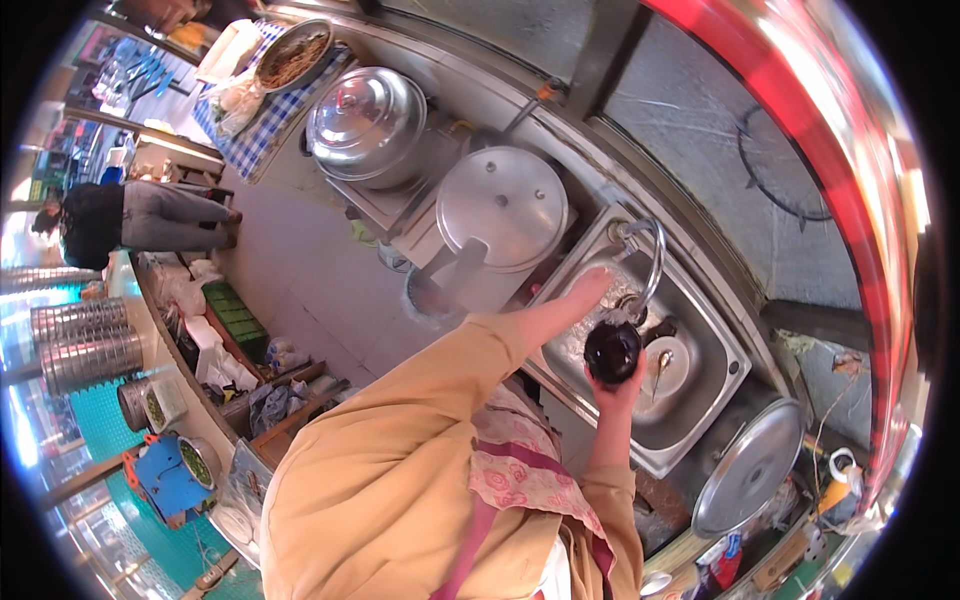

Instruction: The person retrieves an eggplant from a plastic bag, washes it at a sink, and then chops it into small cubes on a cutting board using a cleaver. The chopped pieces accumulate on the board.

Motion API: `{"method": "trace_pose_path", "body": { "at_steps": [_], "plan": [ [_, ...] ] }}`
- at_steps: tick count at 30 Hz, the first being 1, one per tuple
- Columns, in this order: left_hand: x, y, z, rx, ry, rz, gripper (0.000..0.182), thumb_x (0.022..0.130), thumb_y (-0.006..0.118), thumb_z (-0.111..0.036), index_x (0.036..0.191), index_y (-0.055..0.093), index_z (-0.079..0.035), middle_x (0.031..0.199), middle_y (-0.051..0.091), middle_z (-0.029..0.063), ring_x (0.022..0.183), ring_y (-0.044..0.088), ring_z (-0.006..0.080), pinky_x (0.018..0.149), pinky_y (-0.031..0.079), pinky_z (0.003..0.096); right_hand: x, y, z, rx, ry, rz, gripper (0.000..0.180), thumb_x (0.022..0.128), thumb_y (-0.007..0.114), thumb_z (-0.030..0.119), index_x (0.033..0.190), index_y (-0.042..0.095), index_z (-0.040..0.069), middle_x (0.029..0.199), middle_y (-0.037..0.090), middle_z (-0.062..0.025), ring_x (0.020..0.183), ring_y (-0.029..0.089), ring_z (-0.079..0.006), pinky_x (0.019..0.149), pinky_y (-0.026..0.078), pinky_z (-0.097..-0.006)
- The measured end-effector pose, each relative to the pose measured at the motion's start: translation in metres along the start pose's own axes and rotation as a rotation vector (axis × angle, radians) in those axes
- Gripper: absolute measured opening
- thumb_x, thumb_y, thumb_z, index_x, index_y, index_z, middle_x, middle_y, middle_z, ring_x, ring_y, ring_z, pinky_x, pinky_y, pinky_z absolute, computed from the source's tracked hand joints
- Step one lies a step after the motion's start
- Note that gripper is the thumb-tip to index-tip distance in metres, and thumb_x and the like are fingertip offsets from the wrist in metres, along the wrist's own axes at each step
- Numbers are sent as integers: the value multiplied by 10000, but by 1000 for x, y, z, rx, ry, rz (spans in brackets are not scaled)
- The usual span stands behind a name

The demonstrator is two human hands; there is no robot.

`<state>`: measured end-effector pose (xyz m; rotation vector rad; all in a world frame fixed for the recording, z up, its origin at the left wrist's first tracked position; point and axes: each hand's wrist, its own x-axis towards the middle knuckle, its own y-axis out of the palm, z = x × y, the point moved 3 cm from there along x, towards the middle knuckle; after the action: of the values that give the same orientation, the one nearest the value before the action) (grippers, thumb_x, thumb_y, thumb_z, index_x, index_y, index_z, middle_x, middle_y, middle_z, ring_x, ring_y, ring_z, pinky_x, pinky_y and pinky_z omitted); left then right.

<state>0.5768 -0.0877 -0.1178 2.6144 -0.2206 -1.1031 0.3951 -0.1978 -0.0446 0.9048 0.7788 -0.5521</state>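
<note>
My right hand point(619, 384) holds a dark, glossy, round bowl point(612, 352) over a stainless steel sink point(716, 390). Water from the curved chrome faucet point(660, 259) splashes at the bowl's far rim. Farther left, my left hand point(591, 286) reaches low into the basin, where the metal glistens with water. Its fingers are blurred, and I cannot tell whether they hold anything. A white bowl point(679, 364) with a metal spoon point(660, 373) in it lies in the basin beside my right hand. Near the faucet's outlet sits another dark item point(664, 328), too unclear to name.
Left of the sink are a large round metal lid point(502, 206) and a lidded steel pot point(367, 124). Another metal lid point(750, 469) leans at the right. A person point(142, 217) bends over at the far left, near a counter point(169, 360) with stacked metal trays point(86, 345).
</note>
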Motion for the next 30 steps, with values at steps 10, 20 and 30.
{"method": "trace_pose_path", "body": {
  "at_steps": [10, 20, 30],
  "plan": [
    [31, 41, -94, -202, 7, 122, 270, 997, 641, -243, 1085, 655, 12, 1017, 667, 112, 877, 698, 221, 874, 609, 393, -71, -45, 20, 165, -82, 104, 713, 936, 616, 675, 1512, 538, 262, 1514, 589, -101, 1382, 563, -392, 1015, 507, -678],
    [-152, 5, 33, 157, -3, 282, 708, 950, 753, -508, 1494, 560, -98, 1355, 651, 115, 1120, 675, 255, 818, 637, 455, -58, -86, 98, -39, -4, 284, 848, 889, 614, 774, 1536, 527, 233, 1509, 583, -119, 1351, 571, -384, 1008, 506, -588],
    [-308, 48, 23, 5, 618, -78, 1059, 759, 950, -418, 1599, 412, -61, 1516, 559, 138, 1402, 538, 257, 1197, 430, 405, -164, 67, 103, -1486, -816, 765, 573, 1005, 706, 232, 1523, 547, 46, 1478, 590, -169, 1330, 583, -288, 1132, 455, -395]
  ]
}}
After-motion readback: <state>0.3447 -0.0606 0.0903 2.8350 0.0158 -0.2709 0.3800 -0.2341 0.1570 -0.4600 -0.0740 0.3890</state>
